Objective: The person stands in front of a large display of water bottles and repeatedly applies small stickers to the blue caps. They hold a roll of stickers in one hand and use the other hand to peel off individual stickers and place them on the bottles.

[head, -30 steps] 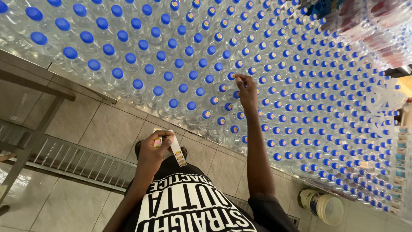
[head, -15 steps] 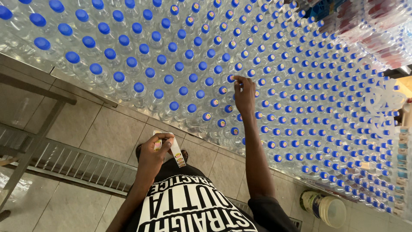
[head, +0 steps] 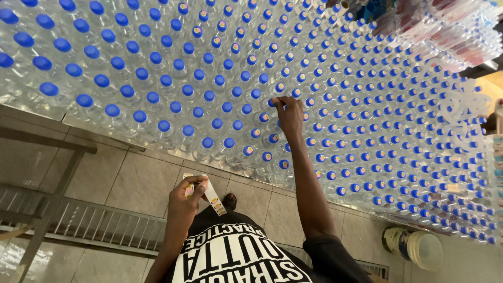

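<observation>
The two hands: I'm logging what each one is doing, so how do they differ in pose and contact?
The right hand is stretched out, fingertips on the blue-capped water bottles; the left hand is bent in near the body. The left hand pinches a narrow sticker strip; the right hand holds nothing visible. Both are bare.

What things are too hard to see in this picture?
- Head view: the right hand covers the bottle cap under its fingertips.
- The sticker strip in the left hand is too small to make out.
- Far bottles blur together.
- The bucket contents are hidden by its lid.
</observation>
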